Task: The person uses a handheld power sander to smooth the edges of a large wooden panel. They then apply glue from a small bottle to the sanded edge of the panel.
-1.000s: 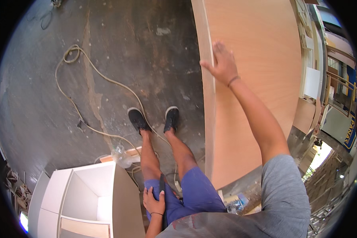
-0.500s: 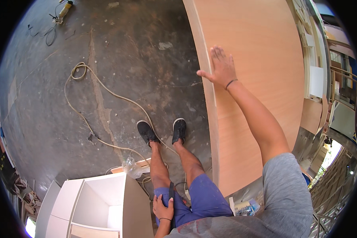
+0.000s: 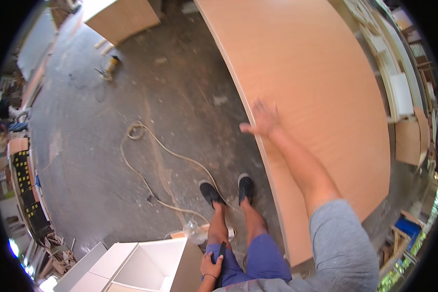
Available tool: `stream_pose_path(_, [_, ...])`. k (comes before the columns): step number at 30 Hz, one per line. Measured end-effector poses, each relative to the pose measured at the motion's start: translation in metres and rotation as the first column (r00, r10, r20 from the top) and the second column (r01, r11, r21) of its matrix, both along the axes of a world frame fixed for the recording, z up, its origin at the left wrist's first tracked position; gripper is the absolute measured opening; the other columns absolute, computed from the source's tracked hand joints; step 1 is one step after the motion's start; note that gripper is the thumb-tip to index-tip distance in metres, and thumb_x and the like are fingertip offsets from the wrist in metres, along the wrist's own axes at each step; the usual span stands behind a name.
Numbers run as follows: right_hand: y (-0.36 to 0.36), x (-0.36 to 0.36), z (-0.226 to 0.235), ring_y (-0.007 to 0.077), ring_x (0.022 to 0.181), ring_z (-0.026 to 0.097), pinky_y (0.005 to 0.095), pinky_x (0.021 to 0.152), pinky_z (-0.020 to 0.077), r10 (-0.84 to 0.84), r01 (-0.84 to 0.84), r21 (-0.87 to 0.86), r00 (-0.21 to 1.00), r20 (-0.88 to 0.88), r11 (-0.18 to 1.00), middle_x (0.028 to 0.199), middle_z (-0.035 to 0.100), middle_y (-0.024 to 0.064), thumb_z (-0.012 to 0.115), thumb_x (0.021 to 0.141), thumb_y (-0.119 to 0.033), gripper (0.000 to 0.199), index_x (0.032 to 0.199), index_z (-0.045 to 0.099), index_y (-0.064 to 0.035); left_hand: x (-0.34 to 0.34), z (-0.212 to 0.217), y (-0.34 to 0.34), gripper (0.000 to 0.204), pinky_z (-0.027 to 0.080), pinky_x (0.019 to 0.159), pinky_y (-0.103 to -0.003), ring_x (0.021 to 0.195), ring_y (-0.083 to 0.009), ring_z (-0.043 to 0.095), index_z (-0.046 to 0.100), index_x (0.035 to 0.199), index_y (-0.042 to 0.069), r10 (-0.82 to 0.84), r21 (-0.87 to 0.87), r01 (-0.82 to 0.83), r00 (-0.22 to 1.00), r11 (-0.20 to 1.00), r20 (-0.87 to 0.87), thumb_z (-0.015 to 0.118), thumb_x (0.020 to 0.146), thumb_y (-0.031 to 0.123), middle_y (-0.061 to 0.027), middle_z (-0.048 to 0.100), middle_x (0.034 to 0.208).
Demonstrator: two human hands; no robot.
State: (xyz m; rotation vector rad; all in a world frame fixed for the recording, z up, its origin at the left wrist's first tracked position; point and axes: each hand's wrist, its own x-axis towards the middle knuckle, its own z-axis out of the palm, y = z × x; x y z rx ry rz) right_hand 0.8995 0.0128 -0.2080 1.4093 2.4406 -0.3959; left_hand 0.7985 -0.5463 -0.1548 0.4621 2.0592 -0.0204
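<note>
A large, light-brown wooden panel (image 3: pixel 316 73) stretches up the right side, its long pale edge facing the floor area. On its surface, close to that edge, my right hand (image 3: pixel 264 119) lies flat with the fingers spread and the thumb pointing left over the edge. The hand is slightly smeared by motion and holds nothing. Down by my left thigh, my left hand (image 3: pixel 210 266) is closed around a slim black bar-like thing (image 3: pixel 222 250). Its upper end sticks out above the fingers; the rest is partly hidden, so its kind cannot be made out.
A white open cabinet (image 3: pixel 153 260) stands at the lower left, with a clear plastic bag (image 3: pixel 193 232) beside it. A beige hose (image 3: pixel 146 181) loops across the floor near my feet. Farther off are a yellow power tool (image 3: pixel 111 66) and a wooden box (image 3: pixel 124 23). Board offcuts (image 3: pixel 408 141) stand beyond the panel.
The view has swung, so the floor things sit lower and farther right, and the wooden box now shows at the top. My right hand stays on the panel; my left still grips the black thing.
</note>
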Motion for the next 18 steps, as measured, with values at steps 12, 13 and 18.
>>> stream_pose_path(12, [-0.319,0.213,-0.054,0.0238,0.097,0.061,0.0358,0.087,0.0457,0.341,-0.093,-0.878,0.936,0.084,0.47,0.098,0.068,0.0099,0.044,0.087,-0.046,0.045,0.101,0.07,-0.0119,-0.045,0.01,-0.001,0.072,0.038,0.098,-0.038,0.113,-0.0346,0.051,0.054,0.119,-0.001,-0.168,0.24,0.115,0.963,0.964,0.211,0.06,0.077,0.056,-0.0236,0.054,0.119])
stream_pose_path(13, [-0.348,0.228,-0.038,0.0248,0.095,0.062,0.0379,0.084,0.0465,0.336,-0.202,-0.874,0.941,-0.048,0.442,0.104,0.066,0.0121,0.058,0.08,-0.041,0.039,0.103,0.069,-0.0112,-0.046,0.031,0.001,0.069,0.041,0.092,-0.039,0.106,-0.0346,0.055,0.058,0.113,0.0,-0.126,0.298,0.073,0.979,0.952,0.161,0.059,0.075,0.058,-0.0222,0.058,0.112])
stream_pose_path(18, [-0.413,0.263,-0.044,0.0259,0.095,0.063,0.0359,0.085,0.0475,-0.256,0.26,-0.633,0.962,0.099,0.73,0.1,0.067,0.0149,0.064,0.071,-0.03,0.039,0.103,0.068,-0.0076,-0.054,0.038,0.054,0.06,0.043,0.09,-0.04,0.106,-0.036,0.055,0.061,0.11,0.002,-0.236,0.492,0.178,0.97,0.852,0.058,0.057,0.079,0.053,-0.0228,0.06,0.109])
